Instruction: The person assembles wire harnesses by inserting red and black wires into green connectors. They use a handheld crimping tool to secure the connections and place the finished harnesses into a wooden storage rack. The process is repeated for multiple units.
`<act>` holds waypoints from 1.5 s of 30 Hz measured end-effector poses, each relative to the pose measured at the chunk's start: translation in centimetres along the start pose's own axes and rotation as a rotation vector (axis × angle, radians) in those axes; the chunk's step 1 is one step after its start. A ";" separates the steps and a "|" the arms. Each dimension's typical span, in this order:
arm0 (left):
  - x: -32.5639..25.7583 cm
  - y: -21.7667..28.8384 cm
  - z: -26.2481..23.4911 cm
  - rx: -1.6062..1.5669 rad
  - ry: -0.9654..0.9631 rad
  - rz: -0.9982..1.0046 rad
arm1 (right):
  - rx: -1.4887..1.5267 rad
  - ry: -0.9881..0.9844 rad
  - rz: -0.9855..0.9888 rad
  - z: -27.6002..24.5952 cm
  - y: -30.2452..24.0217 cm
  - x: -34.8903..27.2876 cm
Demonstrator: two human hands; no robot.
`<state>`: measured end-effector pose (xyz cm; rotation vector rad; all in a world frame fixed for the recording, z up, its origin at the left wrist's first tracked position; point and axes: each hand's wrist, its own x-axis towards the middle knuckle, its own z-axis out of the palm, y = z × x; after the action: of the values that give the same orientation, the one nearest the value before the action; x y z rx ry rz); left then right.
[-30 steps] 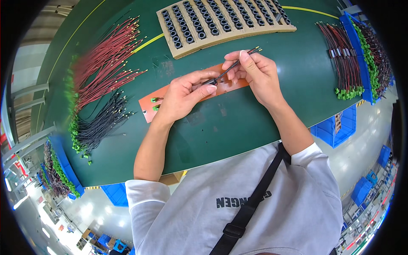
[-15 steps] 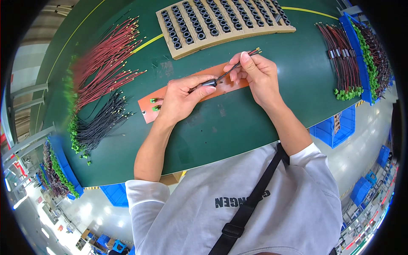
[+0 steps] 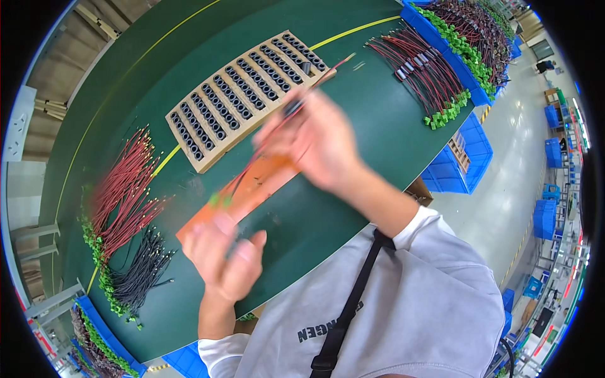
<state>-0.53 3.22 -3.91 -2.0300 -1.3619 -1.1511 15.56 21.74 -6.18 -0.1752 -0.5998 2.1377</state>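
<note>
My right hand (image 3: 324, 142), blurred by motion, grips a red-and-black wire harness (image 3: 253, 157) near its dark cylindrical core (image 3: 292, 108). The harness's bare wire tips extend up to the right, past the foam tray's corner. Its green connectors (image 3: 219, 200) hang at the other end, above an orange strip (image 3: 268, 173) lying on the table. Close to the strip's left end is my left hand (image 3: 224, 255), its fingers apart and smeared, with nothing seen in it. The connectors are just beyond its fingertips.
A tan tray (image 3: 205, 165) holds rows of black ring-shaped cores. Red wires (image 3: 129, 195) and black wires (image 3: 142, 268) with green connectors lie at left. Finished-looking harnesses (image 3: 416, 69) lie at right beside a full blue bin (image 3: 450, 47). Another blue bin (image 3: 469, 157) stands beyond the table edge.
My left hand has let go of the core and moved down left. My right hand now carries the harness up and to the left, off the strip. The whole view has turned.
</note>
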 end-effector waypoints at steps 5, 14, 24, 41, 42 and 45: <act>-2.9 1.0 3.6 -0.235 -0.200 0.044 | -0.429 0.070 -0.082 -6.0 -16.5 1.5; -4.8 -0.2 7.3 -0.413 -0.434 -0.136 | -2.385 0.332 -0.117 -17.6 -23.2 -0.5; -5.2 -0.6 7.1 -0.440 -0.434 -0.174 | -2.457 0.280 -0.103 -17.8 -23.1 -2.0; -5.8 -0.6 7.0 -0.405 -0.429 -0.140 | -2.293 -0.052 -0.384 -9.7 -13.8 2.9; -5.8 -0.5 7.3 -0.408 -0.411 -0.123 | -2.236 -0.124 -0.435 -9.6 -12.3 4.6; -6.2 -0.7 6.7 -0.384 -0.339 -0.082 | -2.270 -0.124 -0.588 -9.9 -8.6 8.2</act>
<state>0.42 5.02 -12.81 -2.5588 -1.4798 -1.2194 20.25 35.99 -9.99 -0.8601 -2.3928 0.0503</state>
